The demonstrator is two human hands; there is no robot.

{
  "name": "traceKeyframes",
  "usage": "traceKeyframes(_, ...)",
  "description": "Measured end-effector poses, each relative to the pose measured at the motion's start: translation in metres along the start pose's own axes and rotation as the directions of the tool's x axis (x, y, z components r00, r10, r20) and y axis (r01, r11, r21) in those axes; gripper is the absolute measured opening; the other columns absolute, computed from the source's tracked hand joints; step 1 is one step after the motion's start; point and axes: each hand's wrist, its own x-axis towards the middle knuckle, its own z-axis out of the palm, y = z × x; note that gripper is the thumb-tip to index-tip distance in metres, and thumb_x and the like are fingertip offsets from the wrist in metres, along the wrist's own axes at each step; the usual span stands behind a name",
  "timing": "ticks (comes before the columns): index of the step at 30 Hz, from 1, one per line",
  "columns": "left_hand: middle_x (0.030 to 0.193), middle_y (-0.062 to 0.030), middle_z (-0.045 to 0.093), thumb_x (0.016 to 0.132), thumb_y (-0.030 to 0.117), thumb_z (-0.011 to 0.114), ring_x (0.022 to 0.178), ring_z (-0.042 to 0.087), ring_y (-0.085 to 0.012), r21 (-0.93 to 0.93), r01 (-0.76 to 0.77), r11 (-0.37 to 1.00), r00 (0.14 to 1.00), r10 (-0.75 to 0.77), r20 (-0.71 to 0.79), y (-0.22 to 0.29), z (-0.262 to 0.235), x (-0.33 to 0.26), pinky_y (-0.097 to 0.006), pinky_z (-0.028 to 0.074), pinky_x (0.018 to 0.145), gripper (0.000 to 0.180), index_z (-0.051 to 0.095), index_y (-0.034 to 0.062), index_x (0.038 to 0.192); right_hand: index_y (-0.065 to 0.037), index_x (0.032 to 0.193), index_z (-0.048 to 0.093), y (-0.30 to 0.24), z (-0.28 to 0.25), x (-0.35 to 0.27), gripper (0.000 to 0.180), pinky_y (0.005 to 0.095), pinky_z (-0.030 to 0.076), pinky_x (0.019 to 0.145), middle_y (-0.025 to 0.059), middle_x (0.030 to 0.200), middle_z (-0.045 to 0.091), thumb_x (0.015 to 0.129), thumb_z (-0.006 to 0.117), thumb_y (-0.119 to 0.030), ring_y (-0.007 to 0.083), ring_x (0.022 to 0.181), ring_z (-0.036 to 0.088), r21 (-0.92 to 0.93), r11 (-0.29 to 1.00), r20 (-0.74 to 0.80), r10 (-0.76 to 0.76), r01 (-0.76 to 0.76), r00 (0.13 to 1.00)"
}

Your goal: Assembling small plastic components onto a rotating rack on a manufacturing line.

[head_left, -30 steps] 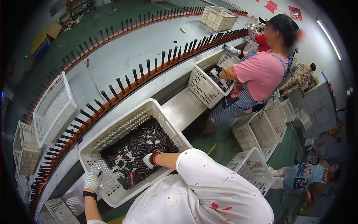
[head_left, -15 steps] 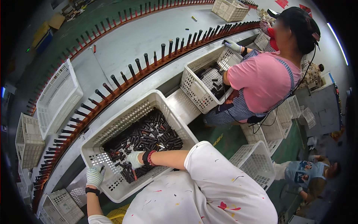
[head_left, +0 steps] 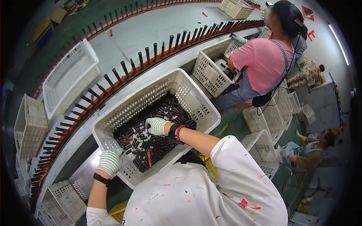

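A large white plastic crate (head_left: 194,86), perforated at the sides, stands tilted in front of me. Many short black tubes (head_left: 156,147), a few of them reddish, lie loose in it. My right hand (head_left: 157,126), in a striped glove, reaches down among them with its fingers curled; what it may hold is hidden. At the crate's near left corner my left hand (head_left: 110,162), gloved alike, is closed over the rim. Beyond the crate, a curved line of upright spindles (head_left: 124,69) carries black tubes.
A grey bench (head_left: 151,28) lies behind the spindles, with an empty white crate (head_left: 69,77) on it. To the right, a co-worker in pink (head_left: 262,56) reaches into another crate (head_left: 213,73). More white crates (head_left: 264,152) stand on the floor; another person (head_left: 313,150) is farther right.
My view has shifted, so the crate appears higher and further right. My right hand has moved up from the crate's near side to deeper among the tubes. My left hand stays at the corner.
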Motion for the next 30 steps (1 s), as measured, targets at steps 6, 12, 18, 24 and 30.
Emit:
traceKeyframes(6, 0.081, -0.0154, 0.065, 0.080, 0.026, 0.057, 0.075, 0.063, -0.0316, 0.099, 0.107, 0.989, 0.990, -0.115, 0.077, -0.055, 0.037, -0.024, -0.043, 0.050, 0.067, 0.021, 0.065, 0.0076, 0.086, -0.002, 0.104, 0.059, -0.024, 0.011, 0.002, 0.032, 0.0397, 0.048, 0.077, 0.0189, 0.089, 0.064, 0.078, 0.064, -0.019, 0.0345, 0.086, 0.061, 0.043, 0.993, -0.084, -0.110, 0.114, 0.990)
traceKeyframes(12, 0.086, -0.0143, 0.065, 0.080, 0.023, 0.060, 0.080, 0.062, -0.0322, -0.045, 0.171, 0.984, 0.985, -0.171, 0.008, -0.085, 0.069, -0.054, -0.042, 0.049, 0.071, 0.019, 0.065, 0.0094, 0.093, -0.001, 0.099, 0.060, -0.044, -0.002, 0.004, 0.025, 0.0354, 0.050, 0.064, 0.0158, 0.079, 0.064, 0.079, 0.064, -0.015, 0.0247, 0.067, 0.063, 0.097, 0.953, -0.205, -0.264, 0.288, 0.943)
traceKeyframes(18, 0.089, -0.0158, 0.063, 0.077, 0.008, 0.063, 0.081, 0.060, -0.0351, -0.238, -0.065, 0.969, 0.847, -0.073, -0.527, -0.085, 0.066, -0.059, -0.042, 0.047, 0.073, 0.018, 0.063, 0.0058, 0.095, -0.001, 0.097, 0.059, -0.046, -0.031, 0.004, 0.031, 0.0408, 0.047, 0.079, 0.0220, 0.089, 0.063, 0.076, 0.065, -0.023, 0.0372, 0.088, 0.060, 0.170, 0.955, -0.315, -0.180, 0.242, 0.932)
traceKeyframes(24, 0.099, -0.0167, 0.063, 0.086, 0.010, 0.052, 0.094, 0.058, -0.0313, -0.409, 0.270, 0.872, 0.541, -0.489, -0.685, -0.121, 0.044, -0.013, -0.037, 0.043, 0.084, 0.024, 0.062, 0.0045, 0.108, -0.001, 0.104, 0.059, 0.008, -0.081, 0.018, 0.034, 0.0381, 0.049, 0.078, 0.0210, 0.090, 0.063, 0.079, 0.062, -0.023, 0.0326, 0.086, 0.062, -0.018, 0.920, -0.620, -0.318, 0.393, 0.717)
traceKeyframes(30, 0.097, -0.0135, 0.065, 0.085, 0.010, 0.057, 0.090, 0.061, -0.0245, -0.653, 0.289, 0.700, 0.426, -0.705, -0.567, -0.155, 0.050, 0.020, -0.033, 0.045, 0.085, 0.019, 0.063, 0.0028, 0.102, -0.001, 0.109, 0.058, 0.068, -0.160, -0.005, 0.034, 0.0331, 0.051, 0.067, 0.0174, 0.092, 0.065, 0.080, 0.064, -0.018, 0.0215, 0.077, 0.063, 0.279, 0.917, -0.633, -0.047, 0.285, 0.773)
